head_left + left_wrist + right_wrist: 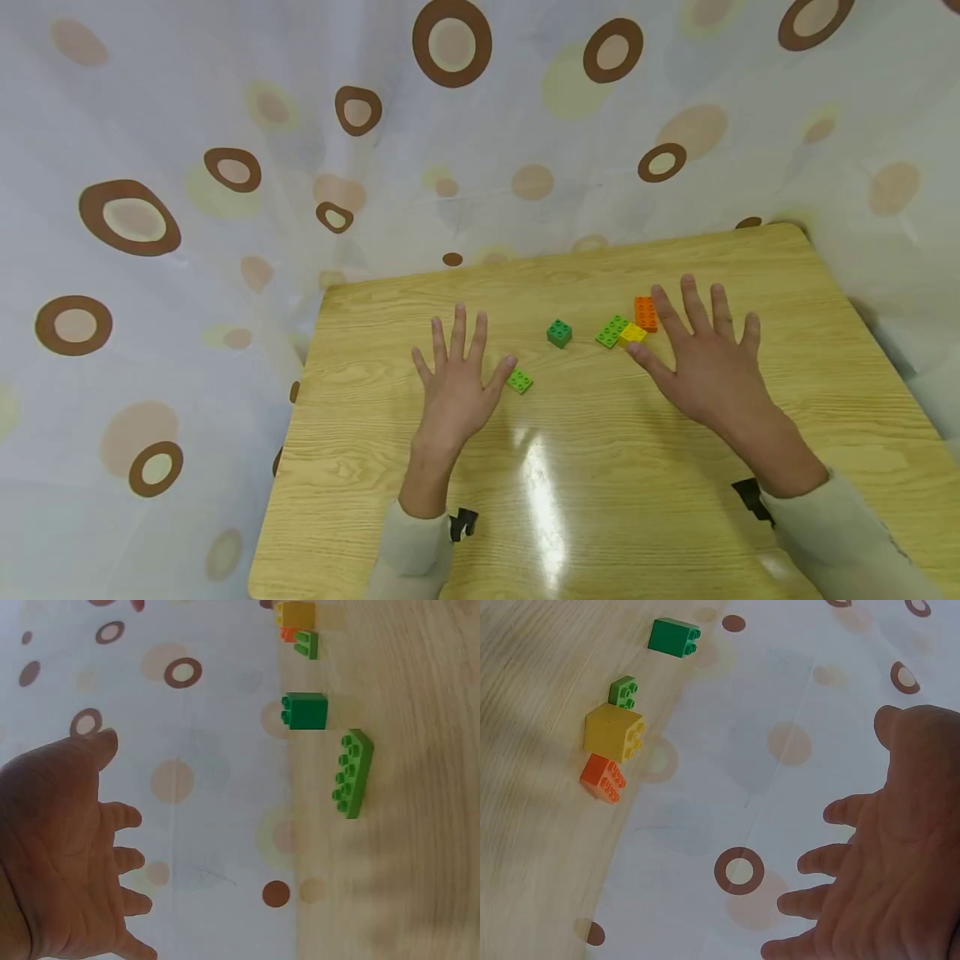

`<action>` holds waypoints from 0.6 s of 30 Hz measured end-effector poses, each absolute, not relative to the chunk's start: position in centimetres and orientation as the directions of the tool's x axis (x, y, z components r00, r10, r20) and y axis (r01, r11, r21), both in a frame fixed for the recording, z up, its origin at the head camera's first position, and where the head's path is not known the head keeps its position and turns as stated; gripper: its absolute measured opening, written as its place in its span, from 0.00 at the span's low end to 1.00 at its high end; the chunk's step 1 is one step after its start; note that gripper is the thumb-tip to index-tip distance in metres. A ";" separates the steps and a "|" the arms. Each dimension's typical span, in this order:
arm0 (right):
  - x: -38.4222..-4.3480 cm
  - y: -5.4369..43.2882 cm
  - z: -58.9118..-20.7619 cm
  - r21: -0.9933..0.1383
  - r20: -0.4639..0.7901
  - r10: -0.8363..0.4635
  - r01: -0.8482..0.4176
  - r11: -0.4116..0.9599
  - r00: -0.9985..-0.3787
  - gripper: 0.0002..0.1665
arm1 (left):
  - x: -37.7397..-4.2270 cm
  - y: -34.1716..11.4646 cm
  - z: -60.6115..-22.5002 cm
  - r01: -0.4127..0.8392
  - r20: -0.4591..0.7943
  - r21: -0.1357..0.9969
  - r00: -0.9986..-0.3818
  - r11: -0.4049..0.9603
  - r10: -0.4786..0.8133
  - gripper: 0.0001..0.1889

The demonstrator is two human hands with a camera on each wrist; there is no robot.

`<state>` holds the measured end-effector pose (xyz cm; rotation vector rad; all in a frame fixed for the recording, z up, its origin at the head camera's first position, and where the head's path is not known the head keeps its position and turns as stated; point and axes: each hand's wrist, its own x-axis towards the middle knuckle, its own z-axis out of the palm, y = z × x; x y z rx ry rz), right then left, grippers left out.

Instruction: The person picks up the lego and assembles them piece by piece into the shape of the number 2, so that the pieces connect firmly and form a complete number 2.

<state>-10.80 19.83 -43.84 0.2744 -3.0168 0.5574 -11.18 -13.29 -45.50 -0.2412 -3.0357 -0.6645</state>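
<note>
My left hand (455,396) is held over the table with its fingers spread and nothing in it. Beside its thumb lies a flat light green building brick (520,382), partly covered by the thumb in the head view. My right hand (712,375) is spread too, palm down and holding nothing. Its thumb tip overlaps a yellow brick (632,335) in the head view. Around that one are another light green brick (612,331) and an orange brick (645,314). A dark green brick (307,711) stands between the two hands, studs up.
The wooden table (600,467) carries all the bricks toward its far side. A white curtain (480,192) with brown and beige circles hangs behind and along the sides. Black pieces (463,524) show at both sleeve cuffs.
</note>
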 end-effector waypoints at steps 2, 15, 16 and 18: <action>-10.8 20.1 -44.1 -0.359 0.107 -0.163 -0.191 0.914 -0.981 0.52 | -11.1 -13.3 -46.4 0.147 0.075 0.431 -0.989 0.890 0.127 0.41; -12.1 21.7 -49.0 -0.396 0.114 -0.194 -0.224 0.891 -0.974 0.36 | -9.8 -10.3 -55.1 0.165 -0.001 0.478 -0.982 0.863 0.188 0.30; -12.2 21.7 -49.5 -0.396 0.096 -0.199 -0.221 0.891 -0.975 0.35 | -9.7 -10.2 -55.4 0.182 0.006 0.465 -0.979 0.866 0.203 0.30; -12.6 21.8 -50.2 -0.392 0.062 -0.210 -0.217 0.894 -0.976 0.34 | -9.6 -10.0 -55.8 0.203 0.015 0.442 -0.976 0.874 0.219 0.29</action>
